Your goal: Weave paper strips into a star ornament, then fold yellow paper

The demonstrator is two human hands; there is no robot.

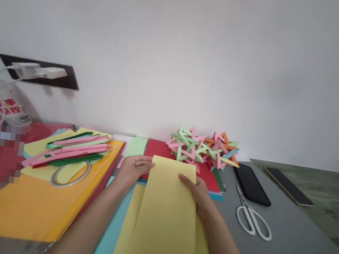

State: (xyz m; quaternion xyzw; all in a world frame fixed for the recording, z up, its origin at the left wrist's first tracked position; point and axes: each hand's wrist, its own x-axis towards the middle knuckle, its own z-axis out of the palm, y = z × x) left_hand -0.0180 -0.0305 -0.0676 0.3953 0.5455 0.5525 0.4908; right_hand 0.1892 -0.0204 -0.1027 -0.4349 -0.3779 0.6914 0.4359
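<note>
A yellow sheet of paper (pixel 169 216), folded or cut to a narrow rectangle, is held up between both hands in the middle of the head view. My left hand (pixel 136 168) pinches its upper left corner. My right hand (pixel 196 190) grips the right edge, thumb across the front and the other fingers behind, mostly hidden. Beneath it lies a larger yellow sheet (pixel 125 243), with light blue paper (pixel 110 224) under that. Just beyond the hands rest red paper (pixel 156 148) and folded paper-strip star models (pixel 189 144) in green, pink and orange.
White-handled scissors (pixel 253 220) and a black phone (pixel 253 184) lie to the right; another dark phone (pixel 289 186) is farther right. On the left, orange paper (pixel 33 204) carries paper strips (pixel 73 153) and a tape roll (pixel 71 174). A plastic bottle (pixel 4 98) stands by the wall.
</note>
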